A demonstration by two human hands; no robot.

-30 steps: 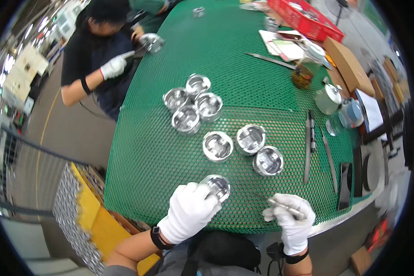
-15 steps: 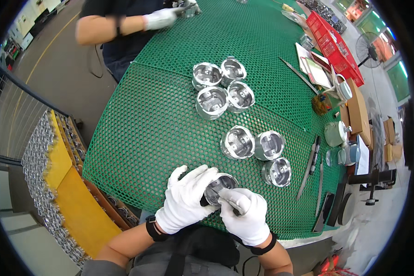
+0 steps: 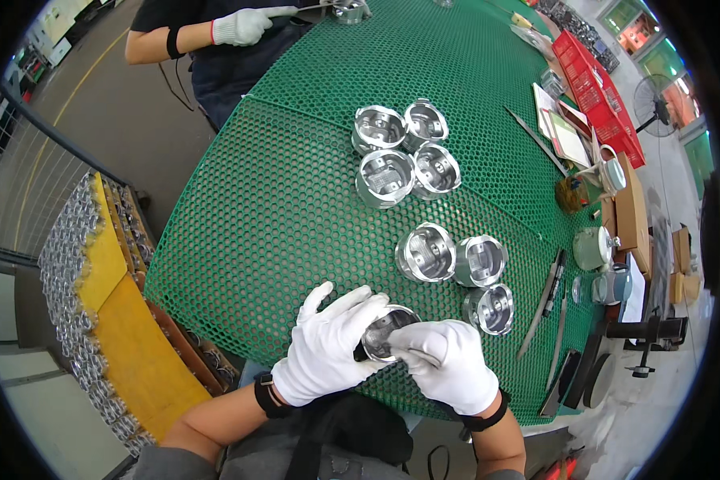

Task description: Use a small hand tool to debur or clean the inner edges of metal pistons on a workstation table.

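- I am watching the white-gloved left hand curling its fingers and thumb around the left side of a round, hollow, silver metal piston, with one outer finger sticking out free.
- The white-gloved right hand is reaching over the piston's right rim, its fingers pressing together on a slim grey metal tool that they are mostly hiding; I cannot tell where the tip is touching.
- Under the hands, the piston is sitting over the near edge of a green, honeycomb-holed mat; I cannot tell whether its base is touching.
- Well left of the piston, a flat yellow sheet is lying beside tight rows of shiny metal parts.
- Just beyond the piston, toward its right, three similar open silver pistons are standing close together.
- Farther right of the piston, a long grey metal strip is lying beside a thin black rod.
- Farther beyond the piston, four clustered silver pistons are standing.
- Far beyond the piston, rightward, a red plastic crate is resting; leftward, a co-worker's white-gloved hand is pointing toward a silver metal piece.
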